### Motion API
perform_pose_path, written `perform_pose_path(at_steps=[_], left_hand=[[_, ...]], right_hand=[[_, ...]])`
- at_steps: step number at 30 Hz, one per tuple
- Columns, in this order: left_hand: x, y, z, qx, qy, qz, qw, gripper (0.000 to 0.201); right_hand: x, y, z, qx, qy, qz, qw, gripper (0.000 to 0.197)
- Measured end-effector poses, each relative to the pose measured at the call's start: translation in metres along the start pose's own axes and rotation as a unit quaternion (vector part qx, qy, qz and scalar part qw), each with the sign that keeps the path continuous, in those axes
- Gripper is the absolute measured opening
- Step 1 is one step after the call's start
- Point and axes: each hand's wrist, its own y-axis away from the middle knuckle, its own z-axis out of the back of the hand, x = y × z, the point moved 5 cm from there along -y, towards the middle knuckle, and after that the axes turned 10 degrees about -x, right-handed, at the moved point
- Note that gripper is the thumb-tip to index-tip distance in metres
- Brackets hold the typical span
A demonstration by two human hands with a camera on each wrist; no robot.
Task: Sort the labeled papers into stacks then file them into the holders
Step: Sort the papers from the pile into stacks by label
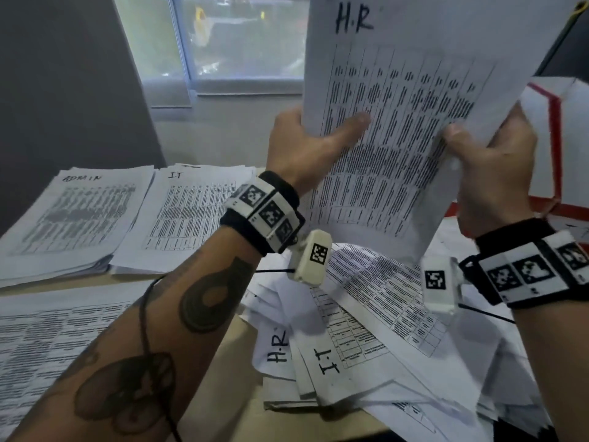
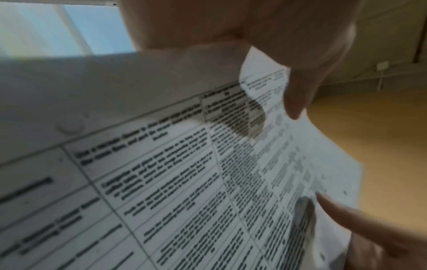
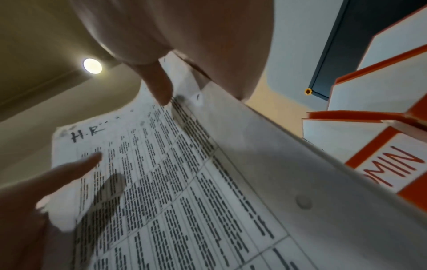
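A sheaf of printed sheets headed "H.R" (image 1: 398, 129) is held upright above the table. My left hand (image 1: 306, 138) grips its left edge, thumb across the front. My right hand (image 1: 490, 161) grips its right edge, thumb on the front. The same H.R sheaf (image 3: 148, 164) fills the right wrist view and, as blurred table print (image 2: 184, 182), the left wrist view. On the table lie an "ADMIN" stack (image 1: 73, 218) at far left, an "IT" stack (image 1: 188, 212) beside it, and a loose heap (image 1: 366, 339) with H.R and IT sheets under my hands.
White holders with red-orange edges (image 1: 554, 138) stand at the right; one reads "ADMIN" (image 3: 392, 164). Another printed stack (image 1: 47, 339) lies at the near left. A window (image 1: 229, 43) is behind the table, and a grey panel (image 1: 63, 90) stands at the back left.
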Motion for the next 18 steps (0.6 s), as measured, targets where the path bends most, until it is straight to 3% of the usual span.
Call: perform_pose_path(at_steps=[4,7,9,11,14,18], left_hand=[[0.023,0.005,0.008,0.029,0.074,0.067,0.995,0.043],[0.054,0.022,0.005,0.061,0.02,0.081,0.995,0.028],[0.063,0.025,0.002,0.05,0.018,0.08,0.995,0.019],[0.064,0.023,0.002,0.029,0.013,0.076,0.997,0.02],[0.061,0.016,0.001,0.011,-0.015,0.06,0.998,0.019],[0.041,0.001,0.008,0.006,-0.067,0.035,0.997,0.031]], right_hand=[[-0.014,0.003,0.007,0.005,-0.025,-0.046,0.999,0.057],[-0.038,0.019,0.01,0.012,0.011,-0.089,0.996,0.034],[-0.043,0.023,0.01,0.005,0.021,-0.096,0.995,0.016],[-0.041,0.022,0.009,0.0,0.025,-0.09,0.996,0.011],[-0.036,0.018,0.009,0.004,0.021,-0.089,0.996,0.025],[-0.021,0.02,0.001,0.037,0.006,-0.086,0.996,0.022]])
